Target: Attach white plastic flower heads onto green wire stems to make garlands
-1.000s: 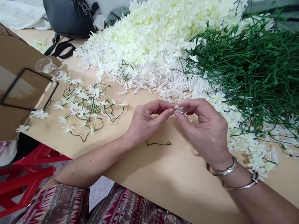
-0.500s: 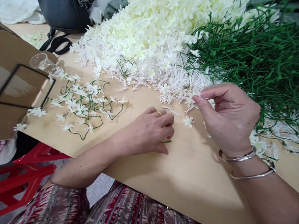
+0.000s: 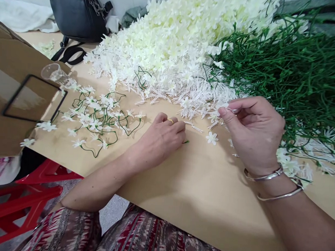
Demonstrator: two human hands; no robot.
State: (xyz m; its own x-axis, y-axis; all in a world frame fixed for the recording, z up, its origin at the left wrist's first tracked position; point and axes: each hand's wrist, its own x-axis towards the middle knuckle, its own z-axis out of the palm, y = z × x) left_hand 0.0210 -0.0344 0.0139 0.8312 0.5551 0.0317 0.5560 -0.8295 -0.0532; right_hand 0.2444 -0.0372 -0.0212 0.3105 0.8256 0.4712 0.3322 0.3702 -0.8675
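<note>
My left hand (image 3: 165,140) is closed low over the table, and a green stem tip (image 3: 186,142) pokes out past its fingers. Thumb and forefinger of my right hand (image 3: 250,131) pinch a small white flower piece (image 3: 224,105) with a thin white stalk along the fingers. Below that hand a single white artificial blossom (image 3: 211,138) lies on the table, near some loose white stamens (image 3: 193,126). To the left of my left hand spreads a tangle of green stems with white blossoms (image 3: 94,116) on them.
A large heap of white petals and stamens (image 3: 171,48) covers the back, beside a pile of green stems (image 3: 292,68). At left stand a cardboard box (image 3: 21,89), a tipped clear plastic cup (image 3: 54,73) and a black bag (image 3: 78,14). Red stools (image 3: 22,204) show below the table edge.
My left hand has drawn slightly left and upward, its fingers curling tighter with the green stem. My right hand keeps its pinch nearly in place. The view has shifted a little.
</note>
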